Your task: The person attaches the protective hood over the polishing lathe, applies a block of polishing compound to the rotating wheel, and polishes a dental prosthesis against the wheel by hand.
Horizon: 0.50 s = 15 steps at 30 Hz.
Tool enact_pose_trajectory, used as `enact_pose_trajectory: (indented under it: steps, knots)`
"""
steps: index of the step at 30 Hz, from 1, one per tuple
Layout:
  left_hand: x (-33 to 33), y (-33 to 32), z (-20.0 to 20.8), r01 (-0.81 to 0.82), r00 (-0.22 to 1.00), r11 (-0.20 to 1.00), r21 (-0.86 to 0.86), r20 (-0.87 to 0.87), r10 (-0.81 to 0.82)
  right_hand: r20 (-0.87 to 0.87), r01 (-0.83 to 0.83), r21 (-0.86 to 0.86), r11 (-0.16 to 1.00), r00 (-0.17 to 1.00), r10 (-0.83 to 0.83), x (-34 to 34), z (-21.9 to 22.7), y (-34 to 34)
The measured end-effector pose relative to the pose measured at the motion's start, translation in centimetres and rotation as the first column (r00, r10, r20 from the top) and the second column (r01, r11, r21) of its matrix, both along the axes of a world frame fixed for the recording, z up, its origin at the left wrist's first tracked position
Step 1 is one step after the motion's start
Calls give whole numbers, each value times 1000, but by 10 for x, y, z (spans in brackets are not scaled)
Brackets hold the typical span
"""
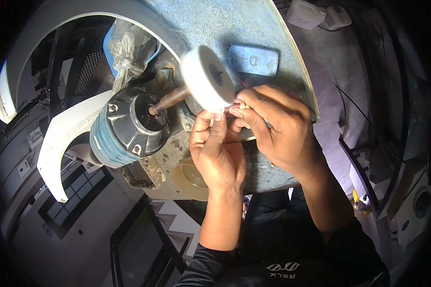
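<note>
A white polishing wheel (199, 79) sits on the brown shaft (170, 99) of a motor with a black end cover and blue body (122, 129). At the lower right rim of this wheel, both of my hands meet with fingers pinched. My left hand (219, 155) is palm-up, its thumb and fingertips closed close to the rim. My right hand (285, 125) comes from the right with its fingers bent over the same spot. Between the fingertips is a tiny pinkish piece (231, 108), mostly hidden and too small to name.
Beyond the wheel, a blue rectangular block (254, 60) lies on the blue-grey worktop (210, 24). A round translucent container (183, 179) stands left of my left wrist. A curved white guard (57, 138) and a crumpled plastic bag (128, 52) are around the motor. White jugs (305, 13) stand at upper right.
</note>
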<state>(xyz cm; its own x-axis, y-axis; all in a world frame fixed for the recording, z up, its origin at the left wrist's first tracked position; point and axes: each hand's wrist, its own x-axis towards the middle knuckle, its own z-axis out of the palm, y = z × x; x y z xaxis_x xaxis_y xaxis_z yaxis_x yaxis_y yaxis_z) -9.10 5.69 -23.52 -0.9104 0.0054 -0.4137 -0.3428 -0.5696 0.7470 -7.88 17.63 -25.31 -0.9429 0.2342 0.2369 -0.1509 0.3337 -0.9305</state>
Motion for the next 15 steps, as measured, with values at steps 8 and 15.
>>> enact_pose_trajectory:
  steps: [8,15]
  knots:
    - [4,2,-1,-23,1000,998,57,10,23,12,-14,65,998,1000,13,-5,4,4]
    - [5,1,-1,21,1000,997,71,8,-21,4,-6,76,997,1000,6,-6,5,5]
